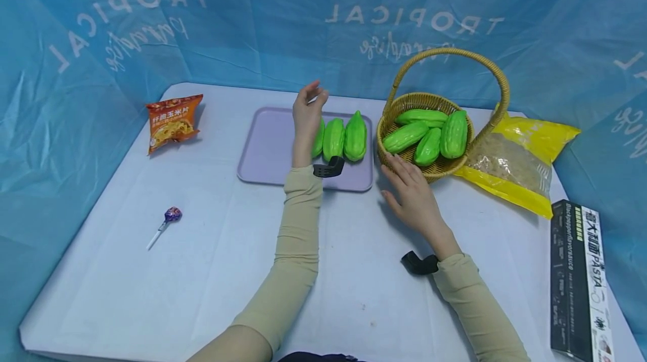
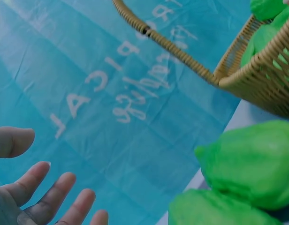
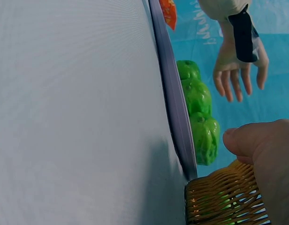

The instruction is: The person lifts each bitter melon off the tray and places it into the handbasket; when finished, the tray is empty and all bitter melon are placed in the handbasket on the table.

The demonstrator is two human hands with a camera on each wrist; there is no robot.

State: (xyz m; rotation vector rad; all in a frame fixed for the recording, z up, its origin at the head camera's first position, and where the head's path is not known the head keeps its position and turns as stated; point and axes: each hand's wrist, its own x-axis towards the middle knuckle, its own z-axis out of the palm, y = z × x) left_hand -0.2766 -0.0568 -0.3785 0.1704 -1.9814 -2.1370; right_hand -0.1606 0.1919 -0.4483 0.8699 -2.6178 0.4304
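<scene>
A purple tray bears three green ridged gourds in a row on its right half. My left hand hovers over the tray beside the leftmost gourd, partly covering it. In the left wrist view, that hand's fingers are spread and relaxed, holding nothing. To the right of the tray stands a wicker basket with a tall arched handle, several green gourds inside. My right hand has its extended fingertips at the basket's front left rim. From the right wrist, its thumb appears just above the wickerwork.
An orange snack bag stands at the far left, with a wrapped lollipop nearer the front. Behind the basket's right side lies a yellow bag. A black pasta box lies along the right edge. Blue cloth surrounds the white table.
</scene>
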